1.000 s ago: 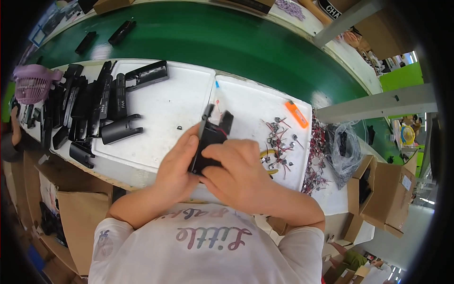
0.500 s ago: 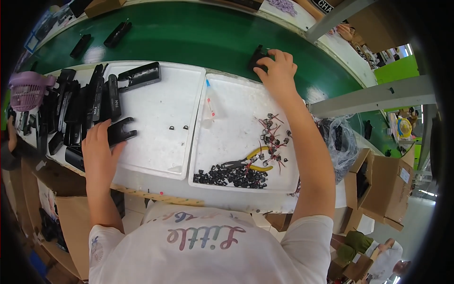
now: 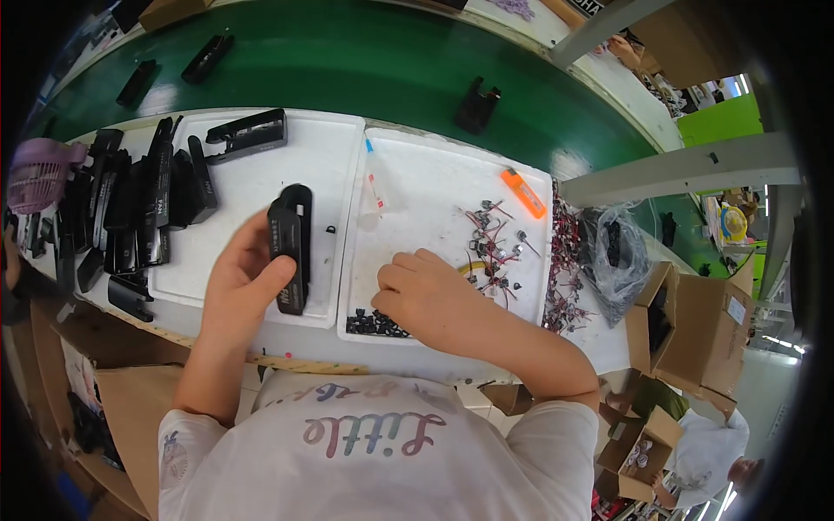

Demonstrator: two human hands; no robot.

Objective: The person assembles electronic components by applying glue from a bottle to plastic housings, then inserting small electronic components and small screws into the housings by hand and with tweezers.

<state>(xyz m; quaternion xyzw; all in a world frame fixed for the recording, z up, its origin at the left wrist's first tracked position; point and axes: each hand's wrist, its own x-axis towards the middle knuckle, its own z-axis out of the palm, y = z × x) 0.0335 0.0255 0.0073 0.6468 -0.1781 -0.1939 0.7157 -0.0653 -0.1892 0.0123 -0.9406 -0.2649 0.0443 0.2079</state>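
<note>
My left hand (image 3: 241, 282) is closed round a long black plastic housing (image 3: 300, 239), held lengthwise over the left white foam tray (image 3: 252, 178). Its thumb presses on the housing's side. Over the right white tray (image 3: 417, 165), my right hand (image 3: 426, 300) has curled fingers beside a pile of small black plastic parts (image 3: 373, 324). Whatever its fingertips may hold is hidden. Just past that hand lie small components with red and black wires (image 3: 491, 230) and pliers with yellow handles (image 3: 473, 267), mostly covered by the hand. One small black part (image 3: 330, 229) lies in the left tray.
Many black housings (image 3: 130, 195) crowd the left side near a purple basket (image 3: 39, 174). An orange cutter (image 3: 523, 193) and a blue-tipped tube (image 3: 373, 178) lie in the right tray. Black pieces (image 3: 478, 104) sit on the green belt (image 3: 347, 69). A metal post (image 3: 686, 169) and cartons (image 3: 704, 321) stand right.
My right hand has let go of the black piece on the belt and come back to the small parts. My left hand has moved right, lifting a housing. The orange cutter is uncovered.
</note>
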